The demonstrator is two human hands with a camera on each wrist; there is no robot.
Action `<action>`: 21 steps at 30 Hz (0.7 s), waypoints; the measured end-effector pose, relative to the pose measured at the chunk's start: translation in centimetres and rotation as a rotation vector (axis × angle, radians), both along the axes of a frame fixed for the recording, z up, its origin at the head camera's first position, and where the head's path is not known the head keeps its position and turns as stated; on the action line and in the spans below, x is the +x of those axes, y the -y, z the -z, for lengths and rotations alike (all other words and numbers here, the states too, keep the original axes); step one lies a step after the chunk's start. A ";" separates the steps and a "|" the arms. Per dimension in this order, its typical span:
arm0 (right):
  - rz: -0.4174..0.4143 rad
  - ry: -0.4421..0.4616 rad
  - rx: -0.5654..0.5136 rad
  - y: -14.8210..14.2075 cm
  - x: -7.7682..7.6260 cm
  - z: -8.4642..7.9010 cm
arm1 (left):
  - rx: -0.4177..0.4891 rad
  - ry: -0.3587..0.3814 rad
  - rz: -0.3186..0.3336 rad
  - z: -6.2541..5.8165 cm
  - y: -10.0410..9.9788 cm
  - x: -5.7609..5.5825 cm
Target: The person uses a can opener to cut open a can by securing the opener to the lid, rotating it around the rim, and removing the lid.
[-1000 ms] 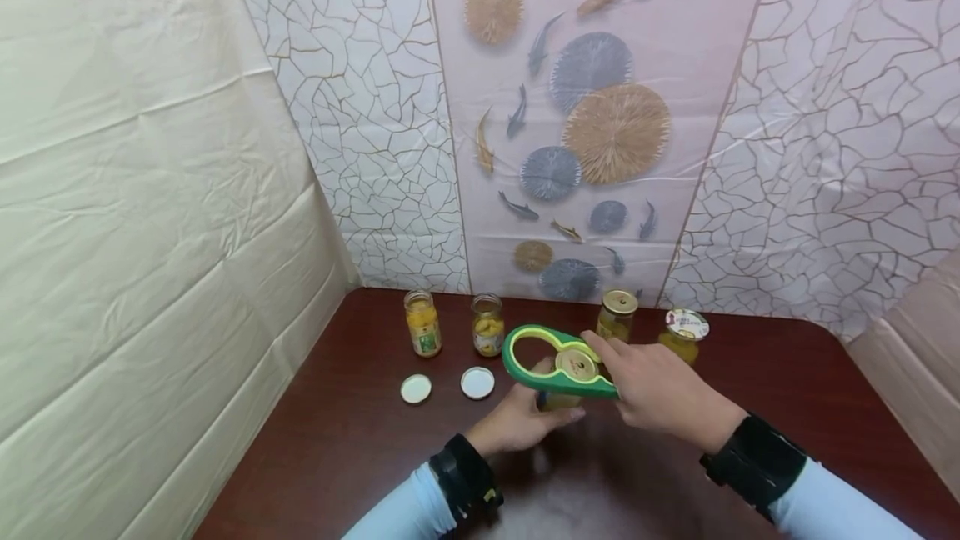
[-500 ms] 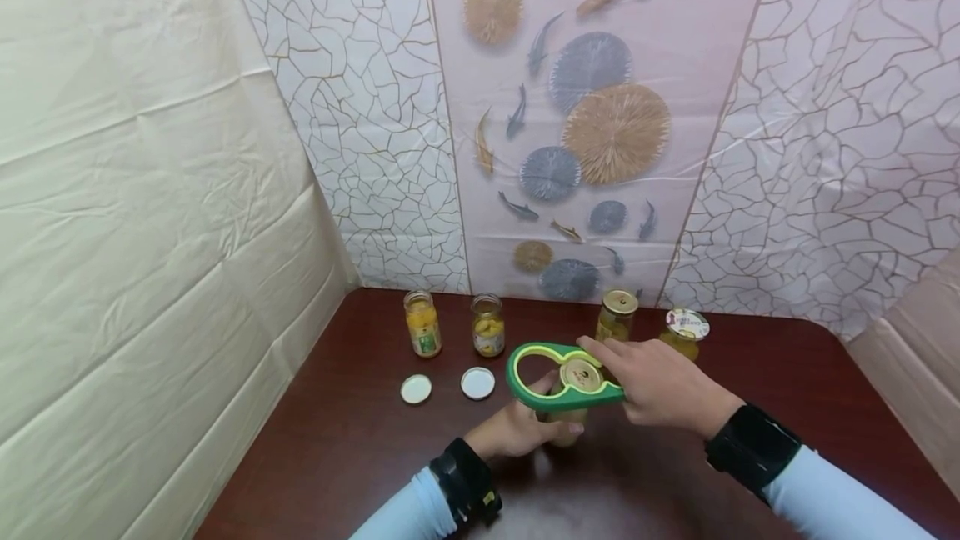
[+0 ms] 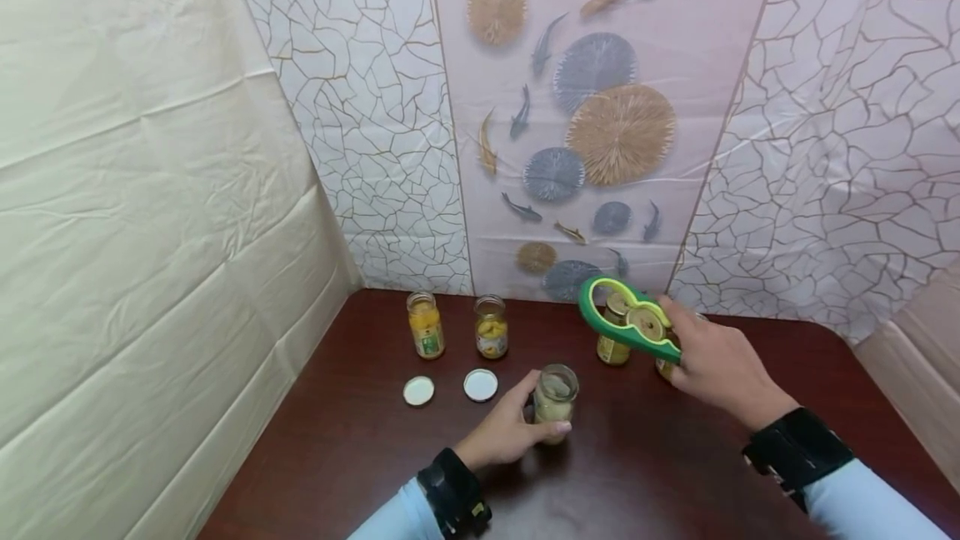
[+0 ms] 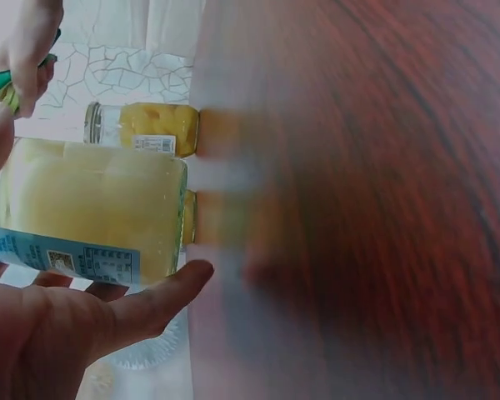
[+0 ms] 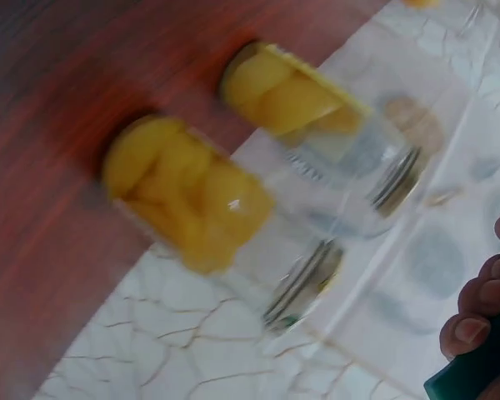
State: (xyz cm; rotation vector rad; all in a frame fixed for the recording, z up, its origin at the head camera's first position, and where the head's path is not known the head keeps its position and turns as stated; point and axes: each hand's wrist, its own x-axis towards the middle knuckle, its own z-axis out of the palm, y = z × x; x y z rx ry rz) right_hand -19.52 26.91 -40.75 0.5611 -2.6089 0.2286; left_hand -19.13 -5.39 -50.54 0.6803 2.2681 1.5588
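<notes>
My left hand (image 3: 510, 427) grips an upright glass jar (image 3: 553, 407) of pale contents, its mouth uncovered. In the left wrist view, the jar's blue label (image 4: 75, 258) faces the thumb side and fingers curl beneath it. My right hand (image 3: 723, 369) holds a green jar opener (image 3: 596, 323) by its handle end, raised over the back right of the table. A gold lid (image 3: 647, 324) sits in the opener's smaller ring. Behind the opener stands a lidded jar (image 3: 613, 350); another lidded jar (image 3: 663, 368) is mostly hidden by my right hand.
Two uncovered jars of yellow fruit, the left jar (image 3: 426, 330) and the right jar (image 3: 491, 332), stand at the back left. Two lids, one (image 3: 418, 391) and another (image 3: 480, 385), lie before them on the dark red table (image 3: 345, 440). Patterned cloth hangs behind.
The gold lid has come off the jar and moved up, back and right inside the opener with my right hand. My left hand keeps the jar near the same spot.
</notes>
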 end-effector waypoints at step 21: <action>0.052 0.013 -0.014 -1.7 0.8 0.8 | -0.023 -0.153 -0.142 0.5 -2.0 -2.8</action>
